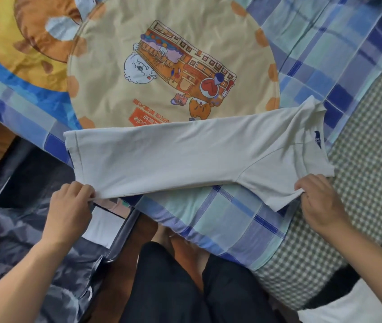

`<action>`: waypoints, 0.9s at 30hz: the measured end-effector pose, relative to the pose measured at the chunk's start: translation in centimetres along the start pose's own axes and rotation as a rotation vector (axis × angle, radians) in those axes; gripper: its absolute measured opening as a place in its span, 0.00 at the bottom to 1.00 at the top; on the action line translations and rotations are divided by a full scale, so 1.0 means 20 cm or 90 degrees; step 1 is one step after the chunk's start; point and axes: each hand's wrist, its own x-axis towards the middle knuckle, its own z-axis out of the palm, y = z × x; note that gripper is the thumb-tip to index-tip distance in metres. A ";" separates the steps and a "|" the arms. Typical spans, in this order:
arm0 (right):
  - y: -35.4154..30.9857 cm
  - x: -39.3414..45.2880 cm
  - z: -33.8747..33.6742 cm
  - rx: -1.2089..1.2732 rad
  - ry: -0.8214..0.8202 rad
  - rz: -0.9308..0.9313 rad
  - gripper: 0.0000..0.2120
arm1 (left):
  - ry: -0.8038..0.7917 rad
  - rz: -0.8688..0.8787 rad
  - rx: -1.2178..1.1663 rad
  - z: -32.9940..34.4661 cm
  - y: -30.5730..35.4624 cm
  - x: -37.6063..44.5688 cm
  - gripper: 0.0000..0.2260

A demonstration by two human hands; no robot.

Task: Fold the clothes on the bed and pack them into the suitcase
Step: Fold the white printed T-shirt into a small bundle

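Open blue plaid bedspread (pixel 220 217) between both hands, white T-shirt (pixel 185 157) just beyond.

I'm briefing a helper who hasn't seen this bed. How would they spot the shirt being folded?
On the blue plaid bedspread, just below its big round cartoon print, lies a plain white shirt. The left hand and right hand pinch its near edge; it alone is unpatterned.

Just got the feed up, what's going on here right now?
A person is folding a white T-shirt on the bed. The shirt lies folded lengthwise across the checked blue sheet. The left hand pinches its hem end and the right hand pinches the sleeve near the collar. An open dark suitcase sits on the floor at the left.
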 end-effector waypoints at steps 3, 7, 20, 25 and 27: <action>0.02 -0.02 0.08 -0.128 -0.126 -0.027 0.13 | -0.121 -0.005 0.090 0.04 0.03 0.01 0.23; -0.11 0.13 0.06 -0.132 -0.114 -0.025 0.22 | -0.013 -0.081 0.036 -0.05 0.14 0.19 0.19; -0.22 1.12 0.24 -0.203 -0.232 0.013 0.20 | -0.087 -0.159 -0.055 -0.18 -0.21 0.71 0.16; -0.21 1.12 0.22 -0.187 -0.198 0.017 0.13 | -0.025 -0.284 -0.358 -0.37 -0.20 0.78 0.14; -0.23 1.19 0.21 -0.135 -0.126 0.048 0.15 | 0.070 -0.294 -0.347 -0.45 -0.20 0.91 0.10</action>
